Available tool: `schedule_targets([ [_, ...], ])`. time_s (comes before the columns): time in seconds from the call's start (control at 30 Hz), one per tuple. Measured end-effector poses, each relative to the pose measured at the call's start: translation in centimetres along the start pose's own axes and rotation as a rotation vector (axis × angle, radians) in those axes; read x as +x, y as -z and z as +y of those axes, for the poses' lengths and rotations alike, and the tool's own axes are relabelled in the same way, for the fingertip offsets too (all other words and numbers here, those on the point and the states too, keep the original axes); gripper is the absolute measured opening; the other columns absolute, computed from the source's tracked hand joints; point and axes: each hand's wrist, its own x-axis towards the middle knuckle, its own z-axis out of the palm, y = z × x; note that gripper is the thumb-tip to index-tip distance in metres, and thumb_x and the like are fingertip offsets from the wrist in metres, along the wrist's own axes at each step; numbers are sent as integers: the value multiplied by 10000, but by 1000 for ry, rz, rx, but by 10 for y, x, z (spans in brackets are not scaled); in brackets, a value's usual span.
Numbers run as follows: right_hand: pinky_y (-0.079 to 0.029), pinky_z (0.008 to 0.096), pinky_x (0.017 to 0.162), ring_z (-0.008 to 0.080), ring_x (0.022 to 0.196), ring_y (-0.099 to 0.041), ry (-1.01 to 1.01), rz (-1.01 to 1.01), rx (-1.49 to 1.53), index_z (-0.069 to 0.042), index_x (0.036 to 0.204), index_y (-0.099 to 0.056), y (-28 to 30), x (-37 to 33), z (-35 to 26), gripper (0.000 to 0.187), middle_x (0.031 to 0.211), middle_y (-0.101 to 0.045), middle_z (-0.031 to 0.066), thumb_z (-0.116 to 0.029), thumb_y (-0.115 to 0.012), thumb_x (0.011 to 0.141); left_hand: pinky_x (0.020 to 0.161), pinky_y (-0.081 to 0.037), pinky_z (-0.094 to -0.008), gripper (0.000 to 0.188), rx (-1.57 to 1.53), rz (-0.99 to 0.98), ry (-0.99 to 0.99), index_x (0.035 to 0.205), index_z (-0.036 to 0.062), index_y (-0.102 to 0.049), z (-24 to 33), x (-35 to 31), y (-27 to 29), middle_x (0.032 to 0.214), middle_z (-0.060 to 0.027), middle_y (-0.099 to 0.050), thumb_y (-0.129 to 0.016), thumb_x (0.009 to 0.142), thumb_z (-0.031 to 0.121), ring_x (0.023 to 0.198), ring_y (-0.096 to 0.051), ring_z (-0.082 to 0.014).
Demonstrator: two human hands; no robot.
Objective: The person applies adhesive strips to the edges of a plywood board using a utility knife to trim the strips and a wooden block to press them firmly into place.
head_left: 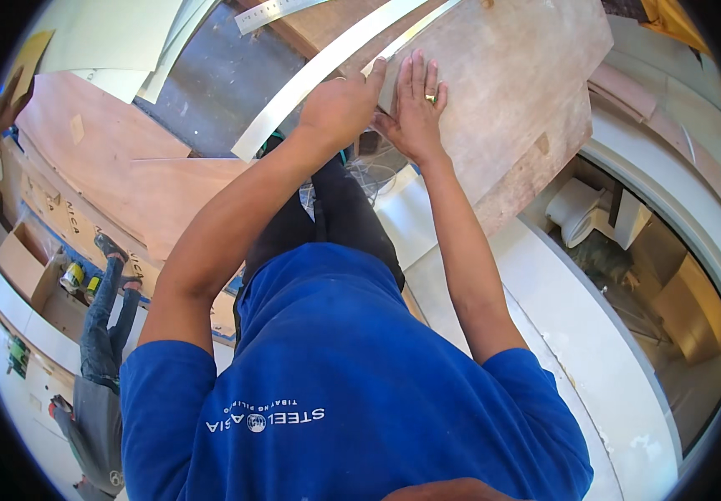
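The narrow pale strip (410,34) runs forward and rightward along the wooden panel (511,92) from the nearer left hand (339,107), whose curled fingers' grip is indeterminable; the right hand (414,117) lies flat, fingers slightly apart.

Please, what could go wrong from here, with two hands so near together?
The left hand is close to the right hand, flat on the board; a slip might scrape it. The long white strip ends near the left forearm and might be knocked. Tangled wire beside the dark trousers could perhaps snag a foot.
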Motion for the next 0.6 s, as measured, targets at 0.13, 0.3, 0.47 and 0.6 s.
schedule_targets([
  [0.13, -74, 684, 1205, 474, 1582, -53, 1, 4, -8, 20, 1622, -171, 0, 0, -1, 1173, 1727, -84, 211, -349, -875, 760, 746, -593, -468, 687, -33, 151, -27, 1569, 112, -389, -4, -1, -4, 1273, -205, -676, -589, 911, 106, 891, -744, -357],
  [0.3, -68, 681, 1207, 474, 1581, -57, 1, 7, -12, 27, 1617, -182, 1, 0, -1, 1154, 1723, -99, 215, -340, -867, 764, 728, -589, -472, 702, -38, 208, -85, 1560, 116, -408, -7, 18, -13, 1199, -199, -704, -614, 889, 97, 867, -742, -357],
  [0.47, -63, 680, 1210, 470, 1581, -59, 4, -3, -15, 24, 1618, -177, 3, 1, -1, 1139, 1725, -102, 204, -335, -857, 777, 683, -591, -449, 698, 16, 157, -123, 1559, 90, -404, -2, 14, -4, 1045, -192, -715, -623, 897, 117, 830, -741, -341],
  [0.6, -58, 670, 1218, 466, 1581, -63, -7, -17, 6, 18, 1621, -178, 3, 3, -3, 1143, 1727, -106, 191, -348, -858, 778, 628, -581, -440, 686, 104, 51, -92, 1556, 74, -406, -2, -9, 6, 914, -176, -707, -627, 909, 134, 791, -737, -330],
])
